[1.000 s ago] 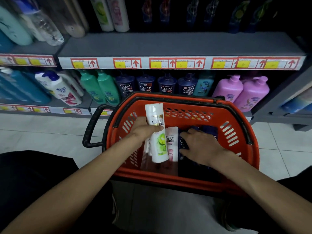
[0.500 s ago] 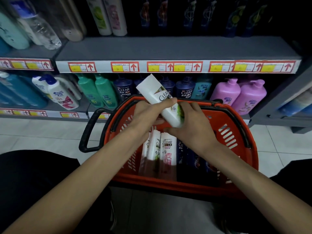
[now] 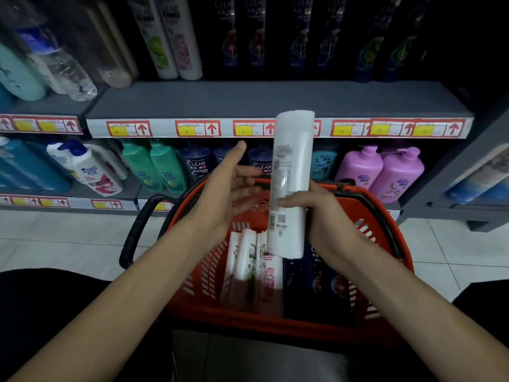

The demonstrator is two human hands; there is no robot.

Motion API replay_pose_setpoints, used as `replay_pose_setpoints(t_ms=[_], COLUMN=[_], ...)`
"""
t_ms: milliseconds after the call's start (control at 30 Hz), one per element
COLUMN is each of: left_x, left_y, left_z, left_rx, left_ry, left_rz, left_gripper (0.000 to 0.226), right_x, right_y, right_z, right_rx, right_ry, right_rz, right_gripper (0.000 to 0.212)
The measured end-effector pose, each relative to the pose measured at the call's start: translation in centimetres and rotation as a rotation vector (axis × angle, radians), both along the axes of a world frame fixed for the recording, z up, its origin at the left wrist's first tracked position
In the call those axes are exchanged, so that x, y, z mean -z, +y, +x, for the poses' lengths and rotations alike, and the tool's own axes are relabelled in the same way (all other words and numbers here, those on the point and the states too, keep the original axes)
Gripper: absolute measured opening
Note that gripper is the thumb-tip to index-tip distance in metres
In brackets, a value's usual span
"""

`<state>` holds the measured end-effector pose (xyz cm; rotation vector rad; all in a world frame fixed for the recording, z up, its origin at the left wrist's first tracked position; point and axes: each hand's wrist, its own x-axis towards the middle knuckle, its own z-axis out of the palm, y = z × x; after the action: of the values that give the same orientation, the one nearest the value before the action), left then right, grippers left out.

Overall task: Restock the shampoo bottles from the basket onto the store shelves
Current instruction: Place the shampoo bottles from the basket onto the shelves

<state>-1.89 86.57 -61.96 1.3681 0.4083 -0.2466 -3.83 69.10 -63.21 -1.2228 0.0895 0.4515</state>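
My right hand (image 3: 322, 216) grips a white shampoo bottle (image 3: 289, 183) upright above the orange basket (image 3: 275, 323), its back label facing me. My left hand (image 3: 228, 194) hovers beside the bottle with fingers spread, touching nothing. Inside the basket lie several more bottles: white ones (image 3: 245, 266), a pink-labelled one (image 3: 271, 282) and dark ones (image 3: 316, 282). The grey middle shelf (image 3: 248, 100) runs across behind the bottle, with white and dark Clear bottles (image 3: 170, 37) standing at its back.
The lower shelf holds green bottles (image 3: 154, 166), dark Clear pump bottles (image 3: 197, 164), purple pump bottles (image 3: 385, 172) and a white pump bottle (image 3: 91, 172). Red and yellow price tags (image 3: 198, 128) line the shelf edge. The basket's black handle (image 3: 135, 232) sticks out left over tiled floor.
The white bottle passed from my left hand to my right and turned upright, higher than before. My left hand let go and opened. The view tilted up toward the shelves.
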Motion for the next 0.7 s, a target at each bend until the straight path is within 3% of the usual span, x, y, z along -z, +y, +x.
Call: replay_pose_setpoints(t_ms=[100, 300, 500, 700], left_x=[-0.1, -0.3, -1.2, -2.4], left_y=[0.4, 0.4, 0.3, -0.3], left_z=[0.1, -0.1, -0.2, -1.0], left_rx=[-0.023, 0.003, 0.062, 0.184], left_ry=[0.005, -0.006, -0.069, -0.234], left_rz=[-0.035, -0.059, -0.116, 0.003], left_gripper=[0.06, 0.05, 0.041, 0.032], right_x=[-1.0, -2.8, -3.2, -2.8], right_y=[-0.6, -1.7, -2.0, -0.6], right_z=[-0.3, -0.2, -0.1, 0.7], right_rx=[0.005, 0.011, 0.045, 0.115], right_ry=[0.132, 0.144, 0.103, 0.085], right_rz=[0.286, 0.555, 0.568, 0.499], right_gripper=[0.042, 0.056, 0.048, 0.04])
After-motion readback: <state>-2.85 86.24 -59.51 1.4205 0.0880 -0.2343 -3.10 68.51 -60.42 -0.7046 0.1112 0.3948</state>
